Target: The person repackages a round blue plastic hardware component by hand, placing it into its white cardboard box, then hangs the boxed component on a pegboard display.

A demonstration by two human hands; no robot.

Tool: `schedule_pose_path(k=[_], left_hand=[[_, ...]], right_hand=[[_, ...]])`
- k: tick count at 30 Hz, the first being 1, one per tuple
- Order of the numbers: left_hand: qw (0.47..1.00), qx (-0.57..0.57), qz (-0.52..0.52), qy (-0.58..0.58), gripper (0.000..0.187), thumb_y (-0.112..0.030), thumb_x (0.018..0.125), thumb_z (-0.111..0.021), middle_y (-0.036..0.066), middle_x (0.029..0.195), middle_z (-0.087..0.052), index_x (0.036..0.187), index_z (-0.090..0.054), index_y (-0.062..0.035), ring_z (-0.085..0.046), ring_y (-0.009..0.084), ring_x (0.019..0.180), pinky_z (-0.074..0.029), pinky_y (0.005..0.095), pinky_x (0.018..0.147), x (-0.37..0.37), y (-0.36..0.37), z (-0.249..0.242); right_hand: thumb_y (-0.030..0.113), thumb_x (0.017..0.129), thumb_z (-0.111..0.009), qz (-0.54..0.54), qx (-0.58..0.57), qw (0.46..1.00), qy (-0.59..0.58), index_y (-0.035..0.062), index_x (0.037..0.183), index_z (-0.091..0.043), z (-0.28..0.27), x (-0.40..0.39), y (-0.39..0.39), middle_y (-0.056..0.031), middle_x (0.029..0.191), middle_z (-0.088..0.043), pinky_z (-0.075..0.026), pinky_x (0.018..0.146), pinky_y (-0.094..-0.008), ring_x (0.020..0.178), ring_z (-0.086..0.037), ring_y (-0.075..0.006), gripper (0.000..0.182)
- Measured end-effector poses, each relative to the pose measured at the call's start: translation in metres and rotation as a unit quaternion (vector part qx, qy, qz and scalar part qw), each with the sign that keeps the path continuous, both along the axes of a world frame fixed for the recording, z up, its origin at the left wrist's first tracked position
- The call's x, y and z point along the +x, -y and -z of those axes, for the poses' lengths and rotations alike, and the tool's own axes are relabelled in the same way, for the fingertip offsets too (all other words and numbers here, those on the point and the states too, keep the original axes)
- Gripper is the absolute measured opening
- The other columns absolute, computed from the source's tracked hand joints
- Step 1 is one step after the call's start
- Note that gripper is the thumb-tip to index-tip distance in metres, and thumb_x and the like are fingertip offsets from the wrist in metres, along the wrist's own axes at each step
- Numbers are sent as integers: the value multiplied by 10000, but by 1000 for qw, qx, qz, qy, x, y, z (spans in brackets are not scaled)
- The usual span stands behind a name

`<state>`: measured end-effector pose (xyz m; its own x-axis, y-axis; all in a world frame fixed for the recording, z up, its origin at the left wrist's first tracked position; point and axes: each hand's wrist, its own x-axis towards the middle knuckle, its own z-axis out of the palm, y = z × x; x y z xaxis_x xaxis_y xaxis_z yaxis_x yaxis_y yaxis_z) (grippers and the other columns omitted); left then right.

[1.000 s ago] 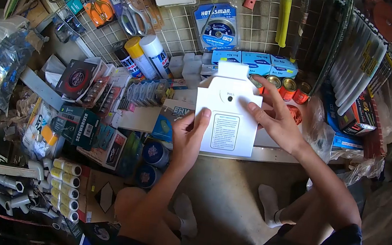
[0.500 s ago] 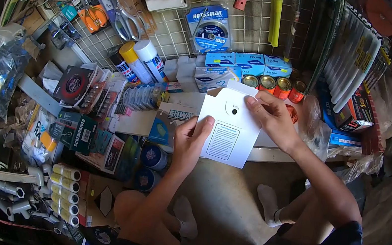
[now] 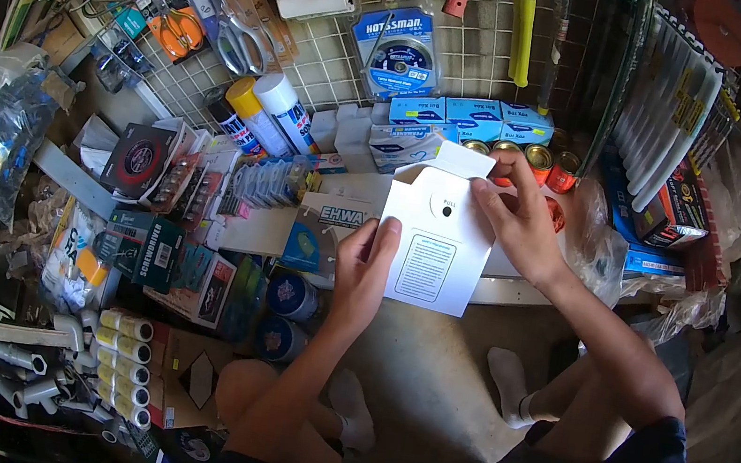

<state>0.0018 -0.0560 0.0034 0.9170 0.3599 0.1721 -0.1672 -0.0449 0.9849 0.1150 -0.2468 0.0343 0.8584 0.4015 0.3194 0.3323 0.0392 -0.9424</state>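
Note:
A white cardboard box [image 3: 434, 250] with a printed text panel and a small round hole marked PULL is held up in the middle of the view. My left hand [image 3: 363, 273] grips its left edge, thumb on the front face. At the upper right corner, my right hand [image 3: 524, 220] has its thumb on the box and its fingers by the top flap [image 3: 464, 159], which stands raised. What lies inside the box cannot be seen.
Behind the box, a shelf [image 3: 500, 289] bears blue boxes [image 3: 472, 118], orange cans [image 3: 564, 172] and spray cans [image 3: 285, 112]. Packaged tools hang on a wire grid [image 3: 319, 58]. At left are a green screwdriver box [image 3: 143, 249] and white rolls [image 3: 123, 371].
The top flap has opened further and now stands up above the box. My right fingers have moved up along it, and the box has shifted slightly.

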Motion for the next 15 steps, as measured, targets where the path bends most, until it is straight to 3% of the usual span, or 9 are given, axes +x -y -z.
schedule_pose_path(k=[3, 6, 9, 12, 15], left_hand=[[1000, 6, -3, 30, 389, -287, 1069, -572, -52, 698, -469, 775, -548, -33, -382, 28, 643, -307, 256, 572, 0, 5, -3], [999, 21, -1, 31, 388, -296, 1066, -579, -54, 701, -466, 779, -566, -35, -373, 28, 647, -297, 253, 575, -2, 3, -1], [1000, 2, -5, 30, 381, -295, 1066, -579, -47, 711, -505, 793, -587, -30, -409, 30, 659, -324, 247, 586, -3, 2, -3], [998, -47, -32, 11, 375, -296, 1064, -579, -33, 734, -559, 812, -616, -21, -454, 34, 673, -354, 240, 599, 0, 4, -4], [997, -60, -44, 1, 377, -303, 1064, -578, -19, 755, -599, 830, -639, -13, -488, 41, 684, -380, 235, 614, -1, 8, -7]], right_hand=[[168, 1032, -621, 6, -3, 992, -123, 56, 1162, -558, -6, 6, 5, -29, 1016, -606, -484, 757, -262, 887, -586, -66, 183], [136, 1018, -636, -40, 33, 977, -206, 53, 1188, -588, -17, 7, 9, -10, 990, -602, -476, 755, -243, 856, -578, -57, 196], [110, 1017, -629, -23, 51, 983, -174, 59, 1234, -610, -16, 7, 6, 2, 932, -613, -481, 762, -233, 855, -575, -56, 223], [73, 1016, -622, -81, 2, 993, -89, 71, 1289, -608, -8, 18, 13, -12, 1050, -631, -502, 792, -242, 951, -590, -69, 273], [40, 1016, -610, -68, -5, 993, -95, 66, 1281, -614, -5, 16, 12, -11, 1090, -633, -519, 802, -258, 987, -599, -79, 267]])
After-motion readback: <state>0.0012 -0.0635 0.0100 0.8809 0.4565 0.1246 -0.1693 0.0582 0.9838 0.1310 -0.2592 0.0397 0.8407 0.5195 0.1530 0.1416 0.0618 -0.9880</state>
